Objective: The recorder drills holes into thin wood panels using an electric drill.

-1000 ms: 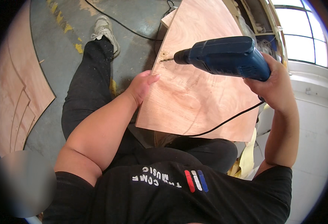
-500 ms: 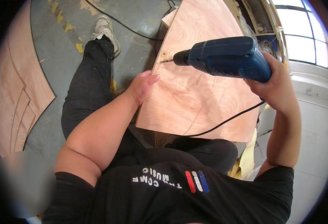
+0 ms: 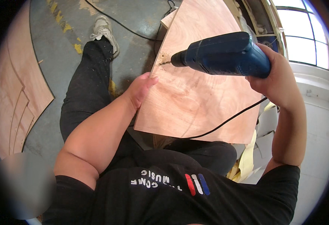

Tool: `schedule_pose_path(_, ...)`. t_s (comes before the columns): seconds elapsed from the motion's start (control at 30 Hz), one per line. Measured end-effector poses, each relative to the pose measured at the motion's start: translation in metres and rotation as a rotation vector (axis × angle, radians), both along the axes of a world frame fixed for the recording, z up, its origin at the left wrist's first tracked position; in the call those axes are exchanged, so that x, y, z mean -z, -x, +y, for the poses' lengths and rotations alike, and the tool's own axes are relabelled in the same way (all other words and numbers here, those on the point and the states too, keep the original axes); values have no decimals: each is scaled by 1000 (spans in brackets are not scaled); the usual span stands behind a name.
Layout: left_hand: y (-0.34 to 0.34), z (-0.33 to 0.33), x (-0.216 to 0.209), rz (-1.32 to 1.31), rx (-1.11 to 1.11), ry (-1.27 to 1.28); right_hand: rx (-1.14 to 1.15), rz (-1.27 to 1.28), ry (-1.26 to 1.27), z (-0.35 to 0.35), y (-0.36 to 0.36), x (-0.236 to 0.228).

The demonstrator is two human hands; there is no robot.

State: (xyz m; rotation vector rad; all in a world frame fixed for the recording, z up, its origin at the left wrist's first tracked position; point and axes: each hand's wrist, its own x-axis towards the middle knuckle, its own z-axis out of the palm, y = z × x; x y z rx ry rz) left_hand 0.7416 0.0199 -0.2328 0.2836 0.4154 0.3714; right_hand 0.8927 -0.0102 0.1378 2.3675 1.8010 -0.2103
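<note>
The wooden panel (image 3: 198, 101) is stretching away, left hand (image 3: 142, 89) clasping its left edge; just beyond, closer to that hand, a bit (image 3: 166, 63) is meeting the wood, its blue drill (image 3: 220, 54) pointing lengthwise leftward from the gripping right hand (image 3: 275, 77)

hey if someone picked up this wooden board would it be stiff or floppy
The wooden board would probably feel stiff, since its surface shows no sag. Held only at its edge, where the left hand is, it might tip, being so broad. The wood dust near the drill bit would likely slide off if tilted.
</note>
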Motion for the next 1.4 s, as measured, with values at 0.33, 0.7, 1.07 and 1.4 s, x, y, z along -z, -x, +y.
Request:
schedule_pose_path(0.33,0,1,5,-4,5,-24,-75,3,32,9,-3,-2)
schedule_pose_path(0.7,1,0,7,-3,11,-50,-118,30,73,14,-5,-3)
schedule_pose_path(1.07,5,1,-1,-21,15,-18,-131,37,92,29,-12,-2)
schedule_pose_path(1.4,3,1,-1,37,14,-63,-109,11,79,19,-6,1)
